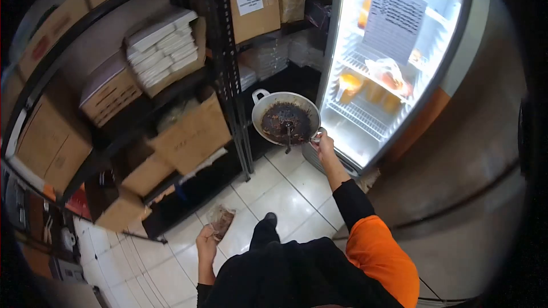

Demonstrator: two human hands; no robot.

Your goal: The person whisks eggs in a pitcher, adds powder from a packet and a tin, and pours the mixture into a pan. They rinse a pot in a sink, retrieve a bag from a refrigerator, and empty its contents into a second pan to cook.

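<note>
My right hand (324,144) grips one handle of a two-handled metal wok (258,115), held out in front of me beside the fridge. Dark, burnt-looking food residue (279,120) coats the wok's inside, and a spoon-like utensil (289,137) lies in it. Down at the lower left, my left hand (206,243) is closed on the top of a clear plastic bag (221,221) with reddish-brown contents that I cannot make out. The bag hangs over the tiled floor.
A lit glass-door fridge (357,120) stands at the right, with a handwritten sheet (394,20) on its door and orange containers (349,84) inside. Dark metal shelving (220,40) on the left carries cardboard boxes (191,131) and stacked white packs (162,51). White tiles (257,191) cover the floor.
</note>
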